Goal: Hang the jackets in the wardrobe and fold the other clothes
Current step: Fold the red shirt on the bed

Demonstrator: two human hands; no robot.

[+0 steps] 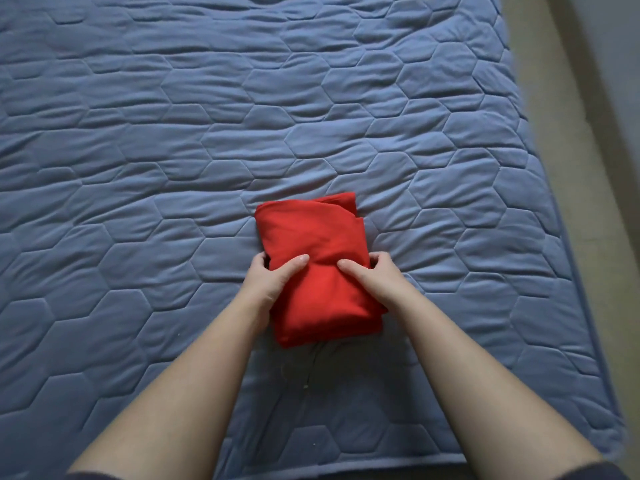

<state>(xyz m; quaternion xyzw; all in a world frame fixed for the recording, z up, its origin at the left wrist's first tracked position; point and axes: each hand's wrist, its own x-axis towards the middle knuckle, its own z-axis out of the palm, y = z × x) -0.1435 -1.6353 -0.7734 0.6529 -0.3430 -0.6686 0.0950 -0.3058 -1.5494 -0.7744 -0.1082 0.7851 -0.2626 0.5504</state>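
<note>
- Two hands hold one item. The left hand [273, 277] and the right hand [375, 275] each clamp a side edge of the folded red cloth garment [311, 230], with thumbs pressed flat on top and fingers curled round the edges.
- The grip is narrow and closed on cloth at both sides. Its judged purpose is to pin the layers together so the fold does not spring open, or to lift the bundle as one piece.
- Between the thumbs the cloth puckers into a shallow crease, consistent with an inward squeeze.
- Beyond the fingertips, the far half of the garment lies flat, and a loose layer edge shows at its far right corner. The near end lies between the wrists.
- The garment type cannot be told. It forms a compact rectangle, so this fold is judged near complete.
- Under and all round the grip lies the blue quilted bed cover with hexagon stitching [173, 133], which supports the bundle.
- Well to the right of the right hand, past the bed edge, runs a beige strip of floor [571, 150].
- No wardrobe or jacket is in view.
</note>
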